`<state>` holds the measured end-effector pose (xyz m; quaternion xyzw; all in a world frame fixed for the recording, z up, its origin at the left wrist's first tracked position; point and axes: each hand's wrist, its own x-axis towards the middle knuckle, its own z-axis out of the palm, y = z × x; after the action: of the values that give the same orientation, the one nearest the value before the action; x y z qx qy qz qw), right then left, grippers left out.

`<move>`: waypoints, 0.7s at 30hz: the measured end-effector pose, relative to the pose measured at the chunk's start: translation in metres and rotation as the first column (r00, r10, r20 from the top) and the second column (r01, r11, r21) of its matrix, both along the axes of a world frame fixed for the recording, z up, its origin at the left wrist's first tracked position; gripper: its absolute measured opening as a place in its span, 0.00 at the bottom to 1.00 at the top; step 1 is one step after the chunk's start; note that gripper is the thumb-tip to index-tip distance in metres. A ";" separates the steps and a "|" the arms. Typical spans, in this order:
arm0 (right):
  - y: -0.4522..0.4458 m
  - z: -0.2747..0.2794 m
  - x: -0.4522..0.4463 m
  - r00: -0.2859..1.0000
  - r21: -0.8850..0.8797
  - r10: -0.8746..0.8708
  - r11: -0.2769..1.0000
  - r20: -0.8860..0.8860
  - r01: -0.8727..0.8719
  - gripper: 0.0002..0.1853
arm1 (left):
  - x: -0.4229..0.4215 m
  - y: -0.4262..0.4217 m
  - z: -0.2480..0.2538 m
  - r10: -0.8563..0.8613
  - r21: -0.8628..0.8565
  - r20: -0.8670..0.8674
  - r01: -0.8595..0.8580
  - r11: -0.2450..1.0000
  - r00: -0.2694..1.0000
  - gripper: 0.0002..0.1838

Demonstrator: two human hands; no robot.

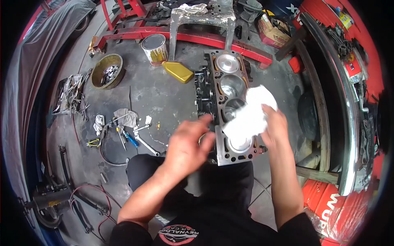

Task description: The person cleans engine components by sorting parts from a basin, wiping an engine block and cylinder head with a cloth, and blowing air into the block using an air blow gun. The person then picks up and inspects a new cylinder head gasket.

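Observation:
An engine block [219, 153] stands in front of my knees, its flat top deck showing a row of round cylinder bores. The far bore [227, 63] has a bright piston top near the deck, while the middle bores look deeper. My right hand [276, 125] grips a crumpled white cloth [256, 112] over the near half of the deck. The cloth covers part of the near cylinders. My left hand [186, 145], smeared by motion, hovers at the left edge of the block with its thumb and fingers apart. Nothing shows in it.
A gold oil bottle [179, 72], a paint can [154, 49] and a basin of small parts [107, 71] lie beyond and left. Wrenches [143, 143] and a blue-handled screwdriver [131, 140] are on the floor. A plastic stool [203, 18] stands ahead; a chrome bumper [342, 90] is at right.

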<state>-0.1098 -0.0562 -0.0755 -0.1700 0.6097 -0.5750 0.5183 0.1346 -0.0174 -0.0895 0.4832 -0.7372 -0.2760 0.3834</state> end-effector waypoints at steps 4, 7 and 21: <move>-0.116 -0.054 0.024 0.986 0.076 0.140 0.986 0.088 -0.147 0.12 | 0.037 -0.021 -0.023 0.258 0.082 0.050 -0.262 0.962 0.965 0.22; -0.142 -0.071 0.033 0.988 0.144 0.078 0.985 0.133 -0.097 0.10 | 0.053 -0.036 -0.017 0.274 0.106 -0.027 -0.269 0.957 0.961 0.23; -0.184 -0.130 0.000 0.939 0.318 0.322 0.883 0.123 -0.345 0.11 | 0.121 -0.068 -0.020 0.262 0.215 -0.114 -0.234 0.948 0.958 0.24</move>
<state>-0.1102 -0.2398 -0.2052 -0.1626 0.6425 -0.3705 0.6507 0.2552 -0.0857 -0.1094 0.5874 -0.6100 -0.3313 0.4161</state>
